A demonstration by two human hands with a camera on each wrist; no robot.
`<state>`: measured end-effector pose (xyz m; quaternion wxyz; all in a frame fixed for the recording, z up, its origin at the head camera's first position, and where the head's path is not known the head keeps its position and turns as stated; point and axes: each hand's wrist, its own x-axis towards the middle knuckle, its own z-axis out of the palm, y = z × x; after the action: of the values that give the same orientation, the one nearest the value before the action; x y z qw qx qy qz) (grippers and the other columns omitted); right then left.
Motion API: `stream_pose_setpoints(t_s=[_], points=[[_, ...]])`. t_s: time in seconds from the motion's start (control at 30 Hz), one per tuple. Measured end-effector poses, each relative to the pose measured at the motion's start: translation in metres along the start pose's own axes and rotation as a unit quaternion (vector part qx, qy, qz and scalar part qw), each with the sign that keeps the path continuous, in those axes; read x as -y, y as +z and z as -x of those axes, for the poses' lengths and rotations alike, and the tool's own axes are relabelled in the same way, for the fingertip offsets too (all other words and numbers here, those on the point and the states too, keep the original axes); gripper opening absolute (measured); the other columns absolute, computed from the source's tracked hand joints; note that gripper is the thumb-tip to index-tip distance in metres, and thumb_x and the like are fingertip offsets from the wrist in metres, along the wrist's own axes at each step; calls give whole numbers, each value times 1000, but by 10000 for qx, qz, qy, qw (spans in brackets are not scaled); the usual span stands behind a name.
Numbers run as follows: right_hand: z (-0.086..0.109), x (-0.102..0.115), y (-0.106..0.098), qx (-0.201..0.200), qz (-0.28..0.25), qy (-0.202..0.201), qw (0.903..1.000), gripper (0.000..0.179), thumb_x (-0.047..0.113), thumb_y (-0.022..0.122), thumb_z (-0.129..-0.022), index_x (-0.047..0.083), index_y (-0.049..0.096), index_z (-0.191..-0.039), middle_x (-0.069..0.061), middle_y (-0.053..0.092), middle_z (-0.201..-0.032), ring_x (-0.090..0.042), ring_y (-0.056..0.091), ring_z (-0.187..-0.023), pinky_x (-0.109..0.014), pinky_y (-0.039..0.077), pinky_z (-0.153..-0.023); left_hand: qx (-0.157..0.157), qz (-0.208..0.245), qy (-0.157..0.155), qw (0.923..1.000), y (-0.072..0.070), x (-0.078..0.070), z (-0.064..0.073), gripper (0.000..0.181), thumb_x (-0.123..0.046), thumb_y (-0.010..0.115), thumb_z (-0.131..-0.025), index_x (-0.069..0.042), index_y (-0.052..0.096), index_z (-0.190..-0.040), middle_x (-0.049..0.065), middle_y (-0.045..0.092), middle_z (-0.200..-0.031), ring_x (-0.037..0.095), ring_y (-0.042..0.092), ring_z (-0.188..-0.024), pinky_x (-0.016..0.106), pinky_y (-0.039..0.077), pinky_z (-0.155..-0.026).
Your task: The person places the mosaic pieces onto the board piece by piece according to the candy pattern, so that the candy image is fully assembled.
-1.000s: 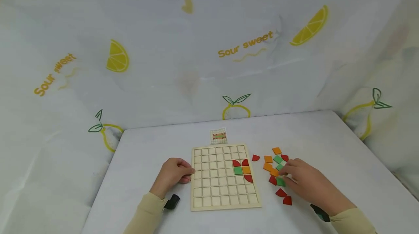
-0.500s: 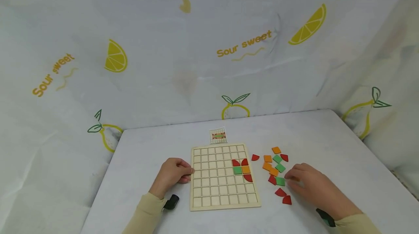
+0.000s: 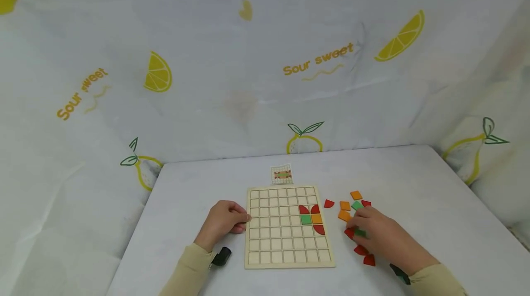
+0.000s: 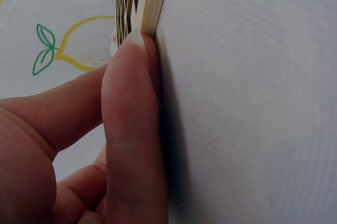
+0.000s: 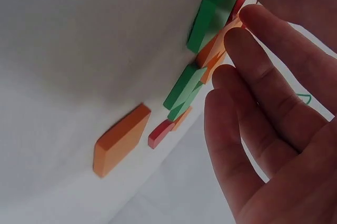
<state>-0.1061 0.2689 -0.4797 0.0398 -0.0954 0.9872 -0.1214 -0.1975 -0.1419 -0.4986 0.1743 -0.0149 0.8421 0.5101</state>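
Note:
A pale wooden grid board [image 3: 281,240] lies in the middle, with red quarter-round pieces [image 3: 319,229], a green square tile [image 3: 305,219] and an orange square tile [image 3: 316,218] set in its cells. At the board's left edge, my left hand [image 3: 225,220] pinches the rim; the left wrist view shows the thumb [image 4: 131,97] right at that edge. My right hand [image 3: 383,231] is over the loose pieces, fingers slightly bent and spread. In the right wrist view its thumb meets a corner of a green tile [image 5: 215,16], while the fingertips overlap orange tiles [image 5: 210,47]. The hand hides some pieces.
Behind the board lies a small pattern card [image 3: 282,175]. Loose orange squares [image 3: 345,206], a red quarter-round [image 3: 329,203] and more red pieces [image 3: 369,260] are scattered to the board's right. A lemon-print cloth [image 3: 232,102] stands behind the white tabletop [image 3: 198,181].
My right hand drew back to the right, then came leftward over the loose pieces again, covering several. My left hand stays at the board's edge. The head view has shifted slightly.

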Motion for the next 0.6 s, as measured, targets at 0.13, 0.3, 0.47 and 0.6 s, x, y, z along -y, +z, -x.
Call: stream_pose_setpoints(t_s=[0.13, 0.3, 0.47, 0.6], points=[[-3, 2, 2, -125, 114, -219, 9996, 23, 29, 95, -83, 31, 80, -100, 15, 63, -102, -7, 58, -96, -32, 64, -82, -15, -4, -7, 10000, 0, 0, -1, 20, -17, 87, -91, -4, 76, -100, 6, 77, -82, 12, 73, -66, 26, 66, -64], [-8, 4, 2, -114, 142, -316, 9993, 21, 29, 95, -84, 29, 80, -99, 14, 63, -102, -7, 57, -95, -31, 64, -82, 8, 70, -11, 10000, 0, 1, -1, 20, -17, 87, -91, -4, 76, -100, 6, 77, -82, 12, 74, -66, 26, 66, -65], [-11, 6, 2, -29, 33, -270, 9996, 20, 29, 95, -83, 30, 80, -96, 14, 58, -97, -6, 52, -91, -26, 60, -77, -25, 46, 12, 10000, 0, 2, -2, 19, -17, 87, -91, -4, 76, -100, 6, 77, -82, 11, 73, -65, 26, 66, -64], [-14, 13, 0, -116, -123, -429, 9989, 18, 28, 94, -84, 30, 79, -96, 16, 55, -93, -2, 48, -86, -21, 55, -71, -60, 19, 38, 10000, 1, -1, -1, 20, -17, 88, -91, -4, 76, -100, 6, 77, -83, 11, 73, -65, 26, 66, -64]])
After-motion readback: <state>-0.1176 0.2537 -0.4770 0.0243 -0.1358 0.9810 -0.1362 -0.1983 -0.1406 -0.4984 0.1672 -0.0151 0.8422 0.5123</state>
